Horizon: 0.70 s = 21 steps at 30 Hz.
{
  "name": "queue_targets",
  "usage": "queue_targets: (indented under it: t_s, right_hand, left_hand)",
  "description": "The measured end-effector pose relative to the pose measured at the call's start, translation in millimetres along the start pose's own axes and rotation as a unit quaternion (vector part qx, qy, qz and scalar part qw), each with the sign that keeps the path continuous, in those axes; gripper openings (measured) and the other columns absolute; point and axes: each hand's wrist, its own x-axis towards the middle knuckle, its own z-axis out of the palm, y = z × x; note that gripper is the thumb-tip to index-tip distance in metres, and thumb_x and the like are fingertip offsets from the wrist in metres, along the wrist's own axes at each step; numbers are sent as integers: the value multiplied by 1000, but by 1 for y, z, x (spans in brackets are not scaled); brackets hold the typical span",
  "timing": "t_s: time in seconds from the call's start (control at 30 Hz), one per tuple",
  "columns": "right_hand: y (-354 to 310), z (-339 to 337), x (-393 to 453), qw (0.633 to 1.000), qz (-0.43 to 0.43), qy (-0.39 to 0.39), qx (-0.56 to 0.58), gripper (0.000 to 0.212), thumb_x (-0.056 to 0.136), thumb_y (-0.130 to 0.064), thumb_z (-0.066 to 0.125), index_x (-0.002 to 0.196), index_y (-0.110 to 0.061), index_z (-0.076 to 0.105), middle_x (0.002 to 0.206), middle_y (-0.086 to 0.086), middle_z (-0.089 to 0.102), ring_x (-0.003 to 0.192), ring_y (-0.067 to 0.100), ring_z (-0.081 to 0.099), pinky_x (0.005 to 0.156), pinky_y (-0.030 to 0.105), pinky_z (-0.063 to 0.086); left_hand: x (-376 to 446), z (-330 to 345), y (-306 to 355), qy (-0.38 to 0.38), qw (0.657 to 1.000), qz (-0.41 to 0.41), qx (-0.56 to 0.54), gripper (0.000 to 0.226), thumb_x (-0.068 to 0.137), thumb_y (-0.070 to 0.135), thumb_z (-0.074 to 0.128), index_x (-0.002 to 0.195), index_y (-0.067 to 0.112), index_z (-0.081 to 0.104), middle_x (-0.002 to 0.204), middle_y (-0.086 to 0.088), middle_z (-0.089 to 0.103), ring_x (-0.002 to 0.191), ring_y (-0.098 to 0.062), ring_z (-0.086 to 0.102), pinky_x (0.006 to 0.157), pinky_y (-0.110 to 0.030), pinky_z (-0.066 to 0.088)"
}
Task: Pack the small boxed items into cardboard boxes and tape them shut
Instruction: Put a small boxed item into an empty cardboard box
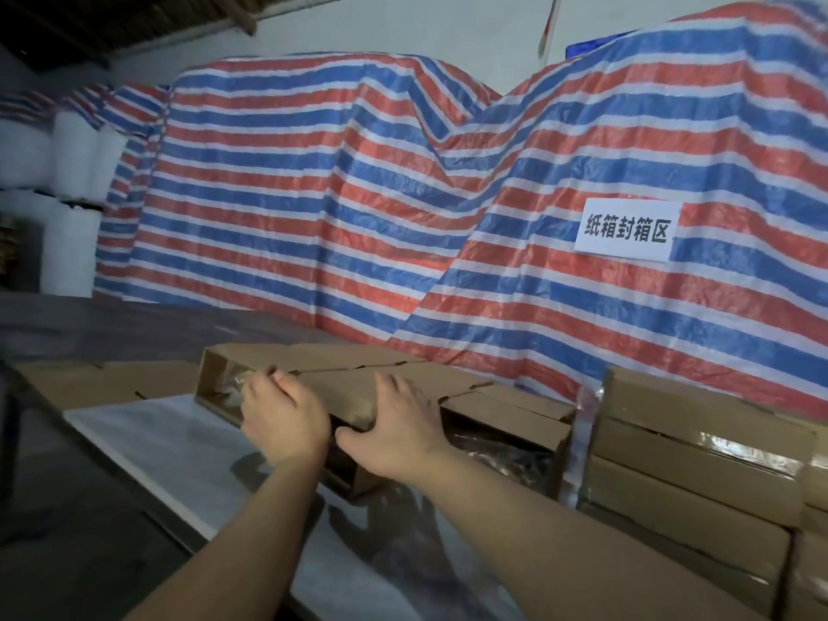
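While the long cardboard box (358,387) lies on the desk (157,441), its length running left to right, the left hand (284,423) curls loosely at its open left end and the right hand (394,423) presses spread fingers (394,387) flat mid-length.

Red/blue/white striped tarp (313,208) covers big piles at far side. White paper sign (626,229) w/ black Chinese text pinned on it, right. White rolls (71,159) far left.

Cardboard boxes (493,405) on glossy table (148,441).
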Motion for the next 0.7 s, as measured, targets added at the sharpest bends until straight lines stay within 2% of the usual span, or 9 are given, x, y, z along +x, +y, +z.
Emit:
queue_targets:
  t_s: [0.17, 0.27, 0.4, 0.6, 0.7]
  right_hand:
    - [-21, 22, 13, 1000, 0, 2, 4, 64, 78, -43, 59, 136, -21, 43, 138, 4, 47, 134, 30, 40, 113, 52, 32]
    - [-23, 27, 12, 999, 26, 12, -38, 46, 82, -29, 63, 126, -19, 51, 131, 7, 50, 128, 31, 43, 112, 52, 32]
    - [-24, 23, 9, 995, 18, 33, -93, 25, 88, -14, 59, 114, -14, 61, 118, 11, 62, 113, 33, 56, 100, 40, 44]
    - [-16, -8, -1, 996, 5, 23, -82, 15, 94, -9, 56, 106, -12, 65, 103, 10, 66, 98, 29, 63, 82, 37, 53]
    - [-9, -26, -9, 999, -10, -3, -41, 15, 93, -10, 59, 106, -14, 64, 97, 8, 65, 92, 26, 63, 81, 39, 57]
  left_hand:
    - [7, 1, -8, 24, 992, -102, -76, 38, 101, 28, 31, 118, 6, 59, 121, -18, 58, 109, -36, 54, 96, -45, 39]
    - [6, 0, -9, 9, 995, -81, -56, 36, 101, 28, 31, 116, 9, 59, 118, -15, 59, 106, -34, 56, 95, -44, 41]
    - [5, 2, -14, -13, 999, -50, -8, 37, 101, 26, 32, 117, 6, 59, 122, -15, 59, 110, -35, 55, 98, -47, 40]
    - [1, -3, -10, -31, 997, -66, 20, 45, 102, 33, 27, 132, 12, 54, 138, -12, 51, 123, -34, 49, 108, -52, 33]
    - [-4, -10, -6, -42, 995, -86, 28, 46, 101, 38, 26, 124, 15, 59, 122, -14, 61, 112, -36, 56, 103, -52, 39]
